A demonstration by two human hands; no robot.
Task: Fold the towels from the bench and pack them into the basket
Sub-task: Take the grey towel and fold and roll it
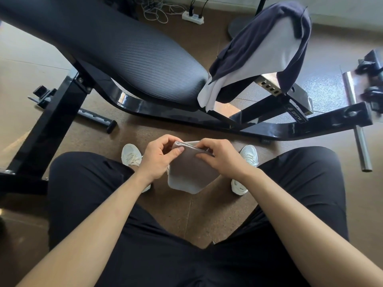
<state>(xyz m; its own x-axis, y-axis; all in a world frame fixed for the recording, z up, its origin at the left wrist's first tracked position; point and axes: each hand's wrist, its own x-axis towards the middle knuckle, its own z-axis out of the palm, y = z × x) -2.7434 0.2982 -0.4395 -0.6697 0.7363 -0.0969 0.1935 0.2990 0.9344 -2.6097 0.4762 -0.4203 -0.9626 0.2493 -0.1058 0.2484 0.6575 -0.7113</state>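
Observation:
A small grey towel [191, 172] hangs folded between my knees, held up by its top edge. My left hand [159, 156] pinches the top left corner and my right hand [219, 156] pinches the top right corner. On the right end of the black padded bench [132, 56], a dark navy towel [257, 40] and a white towel [275, 52] lie draped over the frame, the navy one partly over the white one. No basket is in view.
The bench's black steel frame [269, 129] crosses the floor just beyond my white shoes [131, 155]. A chrome bar [357, 129] sticks out at the right. A power strip [192, 17] with cables lies by the far wall. Brown floor lies below.

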